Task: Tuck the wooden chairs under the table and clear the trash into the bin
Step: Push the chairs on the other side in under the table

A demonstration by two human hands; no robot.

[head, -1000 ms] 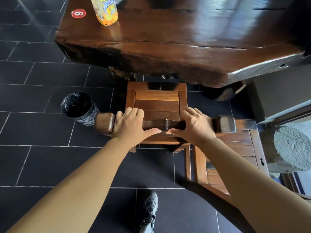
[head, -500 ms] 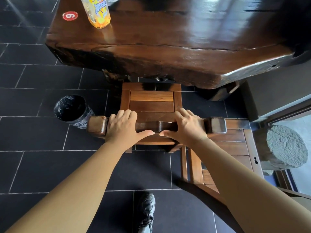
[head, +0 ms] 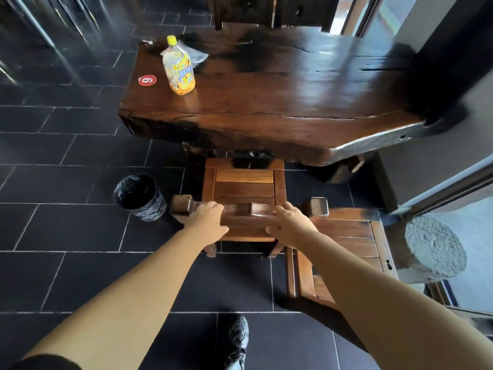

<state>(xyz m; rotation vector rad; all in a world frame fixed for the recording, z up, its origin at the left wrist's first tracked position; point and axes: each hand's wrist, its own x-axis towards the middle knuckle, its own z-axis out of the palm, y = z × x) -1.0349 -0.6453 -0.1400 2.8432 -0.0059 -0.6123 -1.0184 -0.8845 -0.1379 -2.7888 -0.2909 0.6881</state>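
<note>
A wooden chair (head: 244, 182) stands with the front of its seat under the near edge of the dark wooden table (head: 280, 102). My left hand (head: 206, 218) and my right hand (head: 289, 222) both grip the chair's top back rail, fingers curled over it. On the table's left end stand a yellow drink bottle (head: 178, 69) and a clear plastic wrapper (head: 196, 56) behind it. A small bin (head: 138, 196) lined with a black bag sits on the floor left of the chair.
A second wooden chair (head: 349, 236) stands right of the first, away from the table. A grey stone cylinder (head: 434, 249) and a glass door frame are at the right. More dark chairs (head: 266, 12) stand beyond the table. My shoe (head: 236, 340) is on the black tiles.
The view has lifted, so the whole tabletop, bottle and wrapper now show. Both hands keep their grip on the back rail; the chair's seat stays partly under the table edge.
</note>
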